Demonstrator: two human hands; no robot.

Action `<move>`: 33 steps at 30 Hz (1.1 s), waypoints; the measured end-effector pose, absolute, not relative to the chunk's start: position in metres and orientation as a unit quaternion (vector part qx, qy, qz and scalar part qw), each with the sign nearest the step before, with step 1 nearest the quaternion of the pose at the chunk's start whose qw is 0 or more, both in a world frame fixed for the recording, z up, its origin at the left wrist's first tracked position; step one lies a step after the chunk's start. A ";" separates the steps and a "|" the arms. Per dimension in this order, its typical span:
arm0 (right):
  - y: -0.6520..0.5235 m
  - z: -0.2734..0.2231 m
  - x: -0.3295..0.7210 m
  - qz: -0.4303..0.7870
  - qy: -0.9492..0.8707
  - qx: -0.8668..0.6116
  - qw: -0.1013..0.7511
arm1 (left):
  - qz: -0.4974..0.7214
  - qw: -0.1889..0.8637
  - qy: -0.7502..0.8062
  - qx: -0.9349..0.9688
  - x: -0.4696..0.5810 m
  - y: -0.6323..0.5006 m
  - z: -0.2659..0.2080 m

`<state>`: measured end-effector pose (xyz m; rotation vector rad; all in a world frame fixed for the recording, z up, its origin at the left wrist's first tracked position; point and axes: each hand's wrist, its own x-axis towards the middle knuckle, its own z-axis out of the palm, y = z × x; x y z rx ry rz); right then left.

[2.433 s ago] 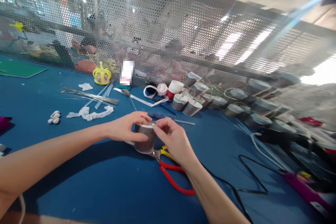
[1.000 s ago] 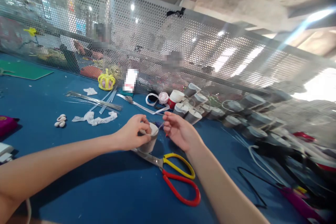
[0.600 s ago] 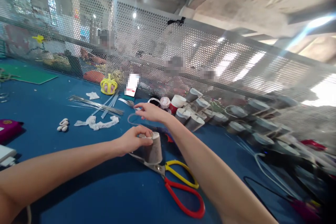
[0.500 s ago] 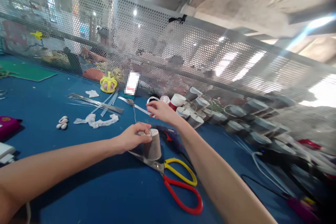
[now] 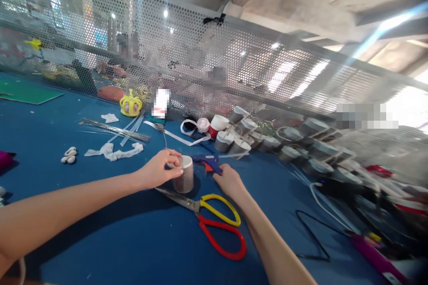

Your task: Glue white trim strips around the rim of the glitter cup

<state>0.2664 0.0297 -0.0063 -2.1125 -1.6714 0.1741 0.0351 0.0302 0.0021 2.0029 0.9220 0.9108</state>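
Observation:
My left hand (image 5: 162, 169) is closed on the upper edge of a small grey cup (image 5: 184, 181) with a white rim, which stands upright on the blue table. To its right, my right hand (image 5: 230, 182) is wrapped round the handle of a blue hot glue gun (image 5: 205, 159); its fingers are partly hidden. A clear glue stick appears to jut from the gun's back. Just in front of the cup lie scissors (image 5: 192, 205) with one yellow and one red handle. A thin wire or cord runs behind my left hand.
White ribbon (image 5: 174, 136) curls behind the cup. Several grey cups (image 5: 240, 146) are piled along the perforated screen (image 5: 187, 58). Metal wires (image 5: 115, 129), white cloth scraps (image 5: 113, 152), a yellow crown-shaped piece (image 5: 130, 103) and a phone (image 5: 161, 102) lie left and back. Cables lie right.
My right hand has come back from the ribbon and down onto the glue gun, now gripping its handle. My left hand stays on the cup. The whole view has shifted slightly.

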 end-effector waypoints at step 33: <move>-0.039 0.016 0.235 0.063 -0.765 -0.594 0.242 | 0.384 0.464 0.357 0.714 0.033 0.046 -0.005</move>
